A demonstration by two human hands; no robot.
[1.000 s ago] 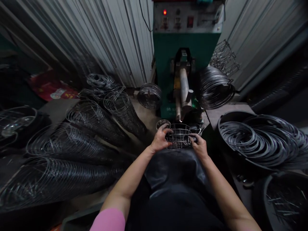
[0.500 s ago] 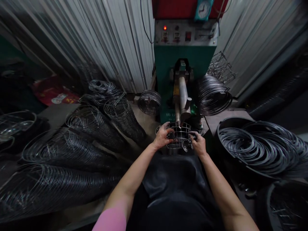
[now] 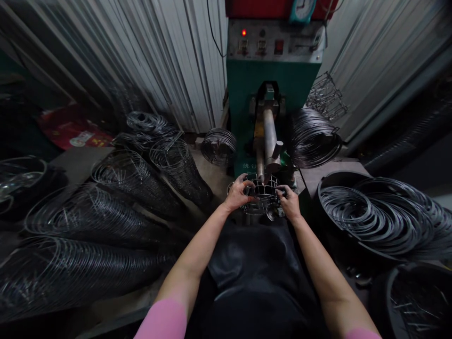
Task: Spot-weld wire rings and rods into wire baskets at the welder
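Two bare hands grip a small round wire cage (image 3: 262,197) at the foot of a green machine (image 3: 271,84), seen from the head camera. The left hand (image 3: 237,195) clamps the cage's left rim, fingers curled over the top wires; the right hand (image 3: 289,203) is closed on its right rim. The cage sits just under the tip of the machine's metal arm (image 3: 269,136), which slopes down toward the person. Its open ring faces up and a little toward the camera, its axis running roughly upright, its widest span lying left to right between the two hands. Whether the arm's tip touches the wires cannot be told.

Stacks of wire cages (image 3: 106,207) lie on their sides to the left, long axes pointing away toward the corrugated wall (image 3: 158,61). Loose wire rings (image 3: 377,212) fill a dark tub on the right. A coil of wire (image 3: 312,136) hangs beside the machine, whose red lamp (image 3: 243,32) is lit.

Against the picture half a second back, both hands keep the same hold, and the cage has risen slightly in the frame, closer under the arm's tip. A second ago it lay lower and flatter, wider across.
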